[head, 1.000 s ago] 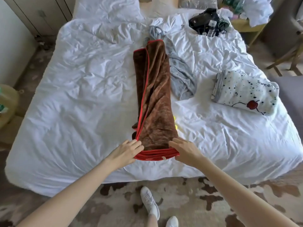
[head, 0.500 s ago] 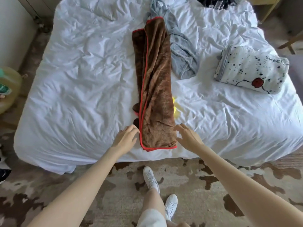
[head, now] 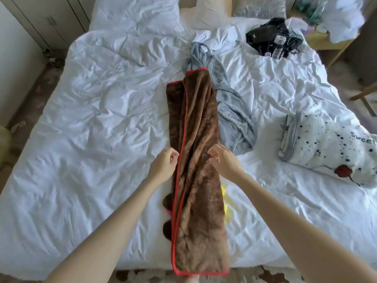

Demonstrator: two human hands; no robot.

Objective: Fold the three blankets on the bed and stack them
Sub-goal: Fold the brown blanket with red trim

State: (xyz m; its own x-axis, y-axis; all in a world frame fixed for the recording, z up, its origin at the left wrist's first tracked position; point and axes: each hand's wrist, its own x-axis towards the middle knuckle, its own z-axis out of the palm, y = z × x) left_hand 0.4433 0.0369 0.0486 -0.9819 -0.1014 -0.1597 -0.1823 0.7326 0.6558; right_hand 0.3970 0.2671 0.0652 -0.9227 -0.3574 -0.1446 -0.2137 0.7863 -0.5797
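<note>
Left hand (head: 163,166), right hand (head: 225,163) now mid-blanket (head: 199,123)

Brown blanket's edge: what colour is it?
A red edge on the brown blanket; head view.

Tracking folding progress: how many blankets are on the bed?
3: brown blanket, folded long, in the middle; grey blanket crumpled right of it; spotted white blanket folded at the right edge.
</note>
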